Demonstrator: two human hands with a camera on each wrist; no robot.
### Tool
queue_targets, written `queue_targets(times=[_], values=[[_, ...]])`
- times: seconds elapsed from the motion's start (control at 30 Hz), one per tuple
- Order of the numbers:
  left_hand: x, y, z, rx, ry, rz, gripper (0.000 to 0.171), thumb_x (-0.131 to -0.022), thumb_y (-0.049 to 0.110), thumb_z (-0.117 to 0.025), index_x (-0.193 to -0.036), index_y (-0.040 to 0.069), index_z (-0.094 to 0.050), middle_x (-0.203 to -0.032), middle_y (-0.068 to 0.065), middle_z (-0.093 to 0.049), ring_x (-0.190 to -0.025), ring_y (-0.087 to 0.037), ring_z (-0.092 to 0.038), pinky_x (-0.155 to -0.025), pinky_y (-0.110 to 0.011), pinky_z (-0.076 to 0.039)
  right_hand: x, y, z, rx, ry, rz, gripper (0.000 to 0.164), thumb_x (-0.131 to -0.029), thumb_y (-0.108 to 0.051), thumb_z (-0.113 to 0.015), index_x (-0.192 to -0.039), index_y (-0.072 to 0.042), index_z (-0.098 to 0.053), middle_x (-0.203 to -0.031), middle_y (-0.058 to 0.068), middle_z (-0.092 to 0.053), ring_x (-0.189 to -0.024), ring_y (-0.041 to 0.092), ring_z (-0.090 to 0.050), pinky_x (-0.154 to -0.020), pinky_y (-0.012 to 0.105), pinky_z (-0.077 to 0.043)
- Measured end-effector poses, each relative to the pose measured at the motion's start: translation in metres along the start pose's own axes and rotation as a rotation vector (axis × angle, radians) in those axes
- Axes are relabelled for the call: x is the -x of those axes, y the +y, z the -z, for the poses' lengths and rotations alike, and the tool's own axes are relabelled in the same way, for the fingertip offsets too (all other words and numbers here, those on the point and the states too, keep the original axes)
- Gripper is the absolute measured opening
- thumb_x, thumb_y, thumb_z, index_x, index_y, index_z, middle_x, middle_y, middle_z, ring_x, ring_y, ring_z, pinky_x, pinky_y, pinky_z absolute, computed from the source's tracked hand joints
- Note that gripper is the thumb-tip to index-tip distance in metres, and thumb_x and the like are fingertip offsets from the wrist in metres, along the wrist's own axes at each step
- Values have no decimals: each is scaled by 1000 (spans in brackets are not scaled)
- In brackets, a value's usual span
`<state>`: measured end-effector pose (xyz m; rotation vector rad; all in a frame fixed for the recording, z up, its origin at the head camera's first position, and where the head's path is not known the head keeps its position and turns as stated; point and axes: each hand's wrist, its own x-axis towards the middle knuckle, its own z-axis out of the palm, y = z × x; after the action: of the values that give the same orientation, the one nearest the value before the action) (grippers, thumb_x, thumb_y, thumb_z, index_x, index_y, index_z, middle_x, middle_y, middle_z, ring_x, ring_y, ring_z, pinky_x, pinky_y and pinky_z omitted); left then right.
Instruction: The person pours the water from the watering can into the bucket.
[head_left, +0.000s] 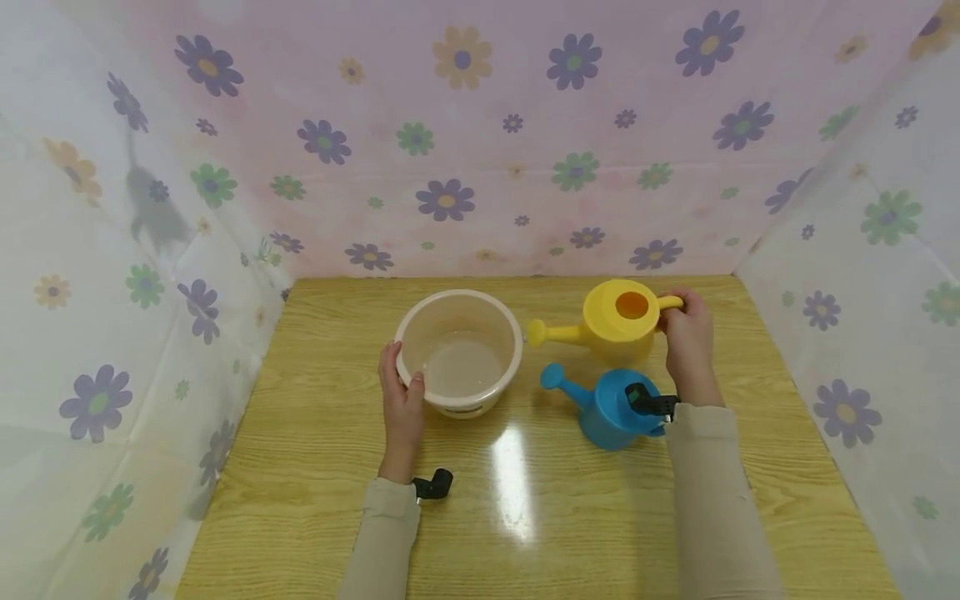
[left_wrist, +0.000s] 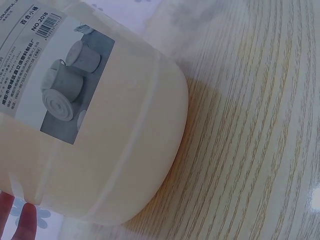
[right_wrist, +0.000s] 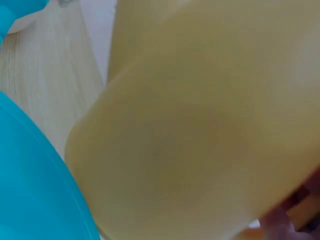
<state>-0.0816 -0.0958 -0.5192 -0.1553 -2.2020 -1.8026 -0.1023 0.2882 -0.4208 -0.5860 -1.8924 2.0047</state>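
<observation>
A beige plastic bucket (head_left: 450,312) stands on the table, nothing visible inside it. My left hand (head_left: 402,408) holds its left rim, thumb over the edge and fingers along the outside. In the left wrist view the bucket's side (left_wrist: 140,115) bears a printed label (left_wrist: 75,70), and two fingertips (left_wrist: 27,222) show at the lower left. My right hand (head_left: 690,350) grips the handle of a yellow watering can (head_left: 600,312), whose spout points left to the bucket's rim. Just in front of it stands a blue watering can (head_left: 609,421), partly covered by the wrist camera.
The wooden table (head_left: 315,517) carries a bright light reflection at its middle. Flower-printed cloth (head_left: 517,192) walls it in at the back and on both sides. In the right wrist view, the blue can's curved side lies close against the yellow can's body.
</observation>
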Motion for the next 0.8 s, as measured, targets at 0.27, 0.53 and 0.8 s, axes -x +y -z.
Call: queue_targets(times=[0.27,0.53,0.8], values=[[3,31,2,27,2,-31,51,-88,8,-42,-137,5,-26,-145,-12,-13,-130,-28,-20,-97,-52,-24,-10,8,10,-192,91,-65,10,-88,4,-38,-87,-3,-46,-87,5,-40,-61,13,-42,-53,19,-41],[3,10,4,24,-4,16,54,-88,12,-44,-139,18,-27,-146,0,-11,-130,-21,-20,-100,-47,-24,-13,22,13,-36,55,-177,13,-87,5,-35,-80,-1,-44,-88,2,-36,-78,18,-37,-70,24,-42],[4,23,6,34,-9,-12,53,-88,8,-44,-138,11,-26,-145,-6,-12,-130,-20,-19,-101,-45,-22,-15,33,13,162,-205,-258,9,-89,-1,-31,-90,3,-40,-94,9,-34,-89,21,-33,-91,37,-32]])
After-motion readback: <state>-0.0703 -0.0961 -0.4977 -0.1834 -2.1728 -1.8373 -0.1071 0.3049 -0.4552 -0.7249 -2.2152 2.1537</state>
